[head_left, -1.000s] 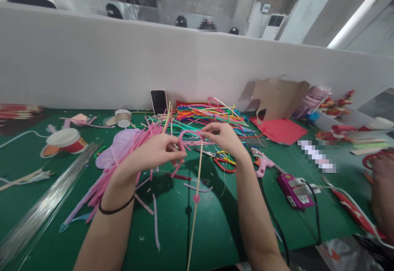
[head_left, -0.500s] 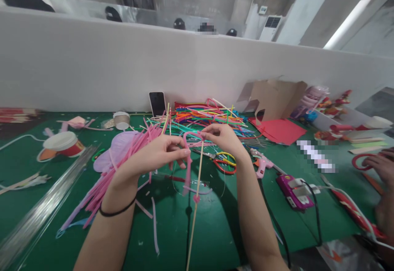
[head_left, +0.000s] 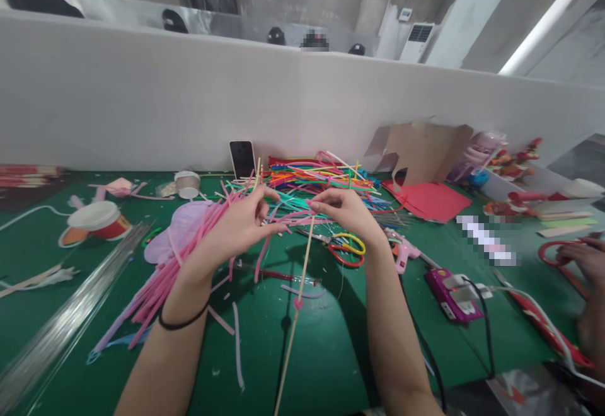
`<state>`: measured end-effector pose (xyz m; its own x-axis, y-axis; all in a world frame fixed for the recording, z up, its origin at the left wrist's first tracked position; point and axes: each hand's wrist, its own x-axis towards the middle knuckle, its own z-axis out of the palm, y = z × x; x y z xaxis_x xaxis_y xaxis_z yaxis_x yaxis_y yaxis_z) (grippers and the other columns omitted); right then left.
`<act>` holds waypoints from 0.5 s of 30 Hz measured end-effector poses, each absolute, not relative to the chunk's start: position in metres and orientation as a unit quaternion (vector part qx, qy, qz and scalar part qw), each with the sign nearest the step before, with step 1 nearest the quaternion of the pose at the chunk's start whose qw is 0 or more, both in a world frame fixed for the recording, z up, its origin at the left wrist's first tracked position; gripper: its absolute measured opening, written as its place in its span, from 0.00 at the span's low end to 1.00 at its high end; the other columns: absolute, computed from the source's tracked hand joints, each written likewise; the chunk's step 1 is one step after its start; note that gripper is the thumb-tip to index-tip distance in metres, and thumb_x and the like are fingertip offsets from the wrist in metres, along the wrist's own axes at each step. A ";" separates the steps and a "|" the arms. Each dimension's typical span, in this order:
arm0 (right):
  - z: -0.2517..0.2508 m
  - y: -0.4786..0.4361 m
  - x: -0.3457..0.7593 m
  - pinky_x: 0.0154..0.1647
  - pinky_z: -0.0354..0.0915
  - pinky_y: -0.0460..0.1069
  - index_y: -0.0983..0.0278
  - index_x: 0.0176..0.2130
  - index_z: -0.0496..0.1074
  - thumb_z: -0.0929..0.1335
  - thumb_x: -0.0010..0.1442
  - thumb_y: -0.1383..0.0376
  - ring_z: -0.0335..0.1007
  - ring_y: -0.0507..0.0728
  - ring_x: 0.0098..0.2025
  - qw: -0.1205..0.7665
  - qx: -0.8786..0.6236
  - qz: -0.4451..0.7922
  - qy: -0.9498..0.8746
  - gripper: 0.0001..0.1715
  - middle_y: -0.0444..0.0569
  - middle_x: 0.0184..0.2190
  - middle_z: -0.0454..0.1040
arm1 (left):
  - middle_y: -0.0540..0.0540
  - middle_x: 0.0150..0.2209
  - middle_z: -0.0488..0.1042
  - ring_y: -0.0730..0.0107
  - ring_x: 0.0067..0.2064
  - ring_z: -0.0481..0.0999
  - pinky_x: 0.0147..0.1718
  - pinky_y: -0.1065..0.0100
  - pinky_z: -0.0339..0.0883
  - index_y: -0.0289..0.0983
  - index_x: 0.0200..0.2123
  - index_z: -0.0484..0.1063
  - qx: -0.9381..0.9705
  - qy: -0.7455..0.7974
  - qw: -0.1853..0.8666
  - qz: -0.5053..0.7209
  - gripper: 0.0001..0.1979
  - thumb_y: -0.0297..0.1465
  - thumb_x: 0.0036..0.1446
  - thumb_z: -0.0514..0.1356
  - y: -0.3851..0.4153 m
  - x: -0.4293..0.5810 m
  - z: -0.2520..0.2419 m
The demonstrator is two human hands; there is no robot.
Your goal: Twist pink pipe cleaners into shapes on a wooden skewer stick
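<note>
My right hand (head_left: 347, 214) pinches the top of a thin wooden stick (head_left: 306, 258), where a bit of pink pipe cleaner (head_left: 312, 205) shows at the fingertips. Lower on the stick sits a small pink knot (head_left: 297, 303). My left hand (head_left: 248, 220), just left of the stick top, has its thumb and forefinger spread apart. A pink strand (head_left: 259, 261) hangs down below its fingers; whether it joins the one on the stick is hidden. Left of and beneath my left forearm lies a bundle of pink pipe cleaners (head_left: 163, 296).
Scissors (head_left: 347, 249), a pink glue gun (head_left: 405, 253) and a purple power strip (head_left: 456, 296) lie to the right. Colourful pipe cleaners (head_left: 326, 176) are heaped behind, near a phone (head_left: 242, 159). A paper cup (head_left: 101, 220) stands left. Another person's hand (head_left: 583, 258) holds a red ring at far right.
My left hand has let go of the pink pipe cleaner beside the stick, moved slightly left and spread its fingers. The stick's lower end has swung a little left; my right hand keeps its pinch.
</note>
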<state>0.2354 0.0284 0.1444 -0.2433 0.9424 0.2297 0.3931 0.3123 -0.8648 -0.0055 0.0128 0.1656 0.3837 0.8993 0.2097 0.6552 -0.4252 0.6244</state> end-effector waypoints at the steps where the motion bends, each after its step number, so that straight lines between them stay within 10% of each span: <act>1: 0.145 0.028 0.236 0.31 0.65 0.47 0.64 0.35 0.77 0.70 0.55 0.52 0.72 0.53 0.31 0.398 -0.466 0.358 -0.704 0.18 0.49 0.30 0.78 | 0.48 0.35 0.71 0.67 0.32 0.71 0.30 0.68 0.63 0.39 0.52 0.64 0.790 0.478 0.246 0.293 0.26 0.45 0.54 0.61 0.013 -0.008 0.167; 5: 0.148 0.024 0.238 0.36 0.67 0.48 0.64 0.37 0.76 0.71 0.54 0.52 0.74 0.54 0.35 0.416 -0.435 0.404 -0.689 0.18 0.49 0.32 0.79 | 0.43 0.46 0.73 0.64 0.43 0.73 0.38 0.67 0.66 0.41 0.52 0.66 0.795 0.431 0.339 0.259 0.22 0.46 0.60 0.54 0.014 -0.025 0.172; 15: 0.153 0.020 0.238 0.42 0.70 0.50 0.62 0.37 0.76 0.72 0.54 0.53 0.75 0.54 0.38 0.427 -0.418 0.426 -0.679 0.16 0.48 0.36 0.79 | 0.50 0.28 0.73 0.72 0.28 0.70 0.26 0.73 0.59 0.41 0.35 0.75 0.832 0.386 0.396 0.043 0.16 0.46 0.57 0.56 0.003 -0.040 0.185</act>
